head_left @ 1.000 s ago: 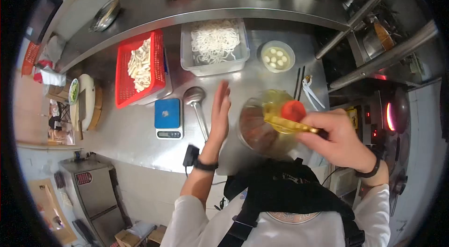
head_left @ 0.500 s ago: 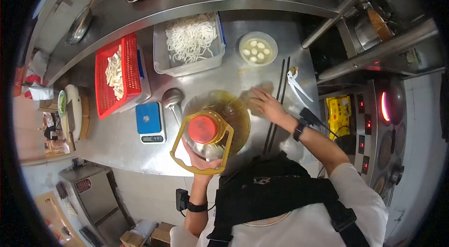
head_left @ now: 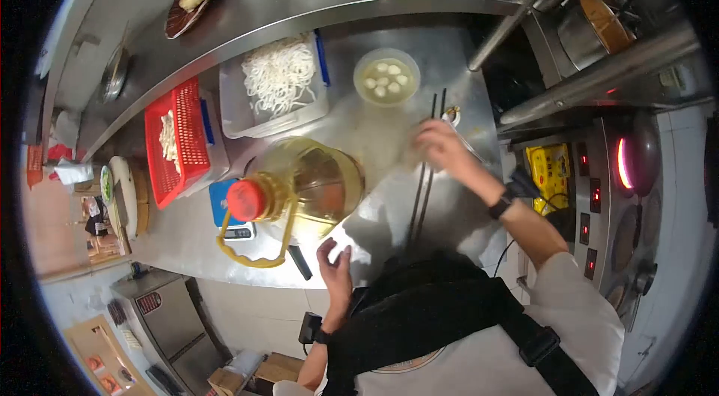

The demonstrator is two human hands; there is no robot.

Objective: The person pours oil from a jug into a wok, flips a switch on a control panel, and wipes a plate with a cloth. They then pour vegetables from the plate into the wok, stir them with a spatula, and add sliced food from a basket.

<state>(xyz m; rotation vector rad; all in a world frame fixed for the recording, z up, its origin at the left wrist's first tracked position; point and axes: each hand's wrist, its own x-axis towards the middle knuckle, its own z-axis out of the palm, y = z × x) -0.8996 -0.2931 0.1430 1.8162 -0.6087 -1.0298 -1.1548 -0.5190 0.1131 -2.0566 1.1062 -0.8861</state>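
Observation:
A large clear oil jug (head_left: 326, 179) with a red cap (head_left: 246, 200) and yellow handle (head_left: 255, 257) stands on the steel counter, holding dark yellow oil. My left hand (head_left: 335, 268) is beside it at the counter's front edge, fingers curved apart with nothing between them. A black handle end (head_left: 299, 263) pokes out below the jug. Over the long dark chopsticks (head_left: 421, 205) is my right hand (head_left: 446, 149), slightly blurred, its fingers apart. White-handled pliers or scissors (head_left: 452, 116) lie behind that hand, partly covered.
A bowl of white balls in liquid (head_left: 386, 78), a bin of thick white noodles (head_left: 278, 75) and a red basket (head_left: 176, 145) stand at the back. The jug partly hides a blue scale (head_left: 222, 197). A steel shelf (head_left: 337, 8) overhangs the counter; a hob (head_left: 599, 194) glows right.
My left hand has let go of the jug and drawn back towards me. My right hand has moved right, onto the chopsticks. The camera view has shifted, and the ladle is now mostly hidden.

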